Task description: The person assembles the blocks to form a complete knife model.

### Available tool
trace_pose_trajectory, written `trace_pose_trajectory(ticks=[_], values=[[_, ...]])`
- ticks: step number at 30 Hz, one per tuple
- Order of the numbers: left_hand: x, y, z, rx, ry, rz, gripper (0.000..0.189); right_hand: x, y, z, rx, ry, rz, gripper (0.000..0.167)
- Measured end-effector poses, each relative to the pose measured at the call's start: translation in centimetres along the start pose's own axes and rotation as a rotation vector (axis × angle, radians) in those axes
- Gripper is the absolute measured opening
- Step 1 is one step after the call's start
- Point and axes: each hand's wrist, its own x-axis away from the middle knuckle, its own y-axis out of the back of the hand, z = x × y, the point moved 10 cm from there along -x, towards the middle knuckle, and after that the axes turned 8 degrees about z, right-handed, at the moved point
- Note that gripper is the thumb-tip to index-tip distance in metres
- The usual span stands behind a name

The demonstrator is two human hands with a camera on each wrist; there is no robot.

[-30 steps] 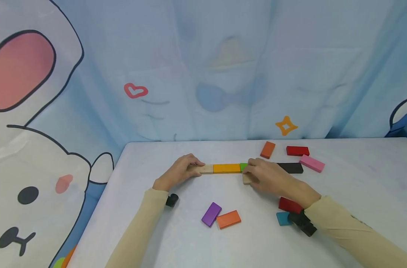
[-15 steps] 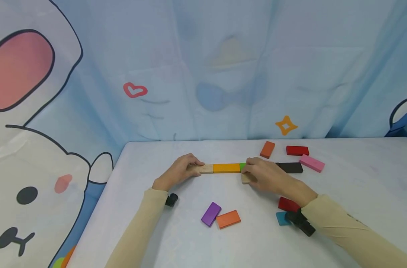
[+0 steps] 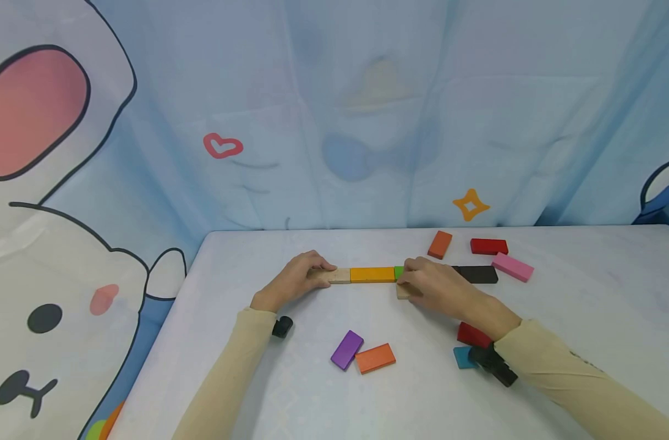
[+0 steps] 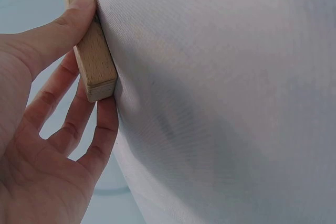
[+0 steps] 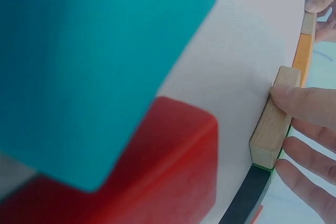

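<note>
A row of wooden blocks lies across the table. At its left end my left hand (image 3: 295,282) grips a plain wood block (image 4: 97,51), thumb on one side and fingers on the other. Right of it come a yellow-orange block (image 3: 372,275), a green block (image 3: 399,272) and a black block (image 3: 477,275). With my right hand (image 3: 441,287) I pinch another plain wood block (image 5: 274,121) along the near side of the row, in front of the green block. That hand covers most of the green block in the head view.
Nearer me lie a purple block (image 3: 347,350) and an orange block (image 3: 375,359). Red (image 3: 474,335) and blue (image 3: 463,357) blocks sit under my right wrist. Behind the row are another orange block (image 3: 439,245), a red block (image 3: 489,246) and a pink block (image 3: 512,267).
My right hand, with its plain wood block, has shifted very slightly left along the row. My left hand and the other blocks stay where they were.
</note>
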Motion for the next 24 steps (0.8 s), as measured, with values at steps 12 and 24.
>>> trace_pose_trajectory(ticks=[12,24], values=[[-0.11,-0.05,0.1,0.011,0.038,0.002,0.032,0.07,0.14,0.08,0.003,-0.002,-0.026,0.035],[-0.15,-0.09,0.29,-0.005,0.036,-0.001,0.031,0.31,0.39,-0.03,0.0,-0.008,-0.06,0.033]])
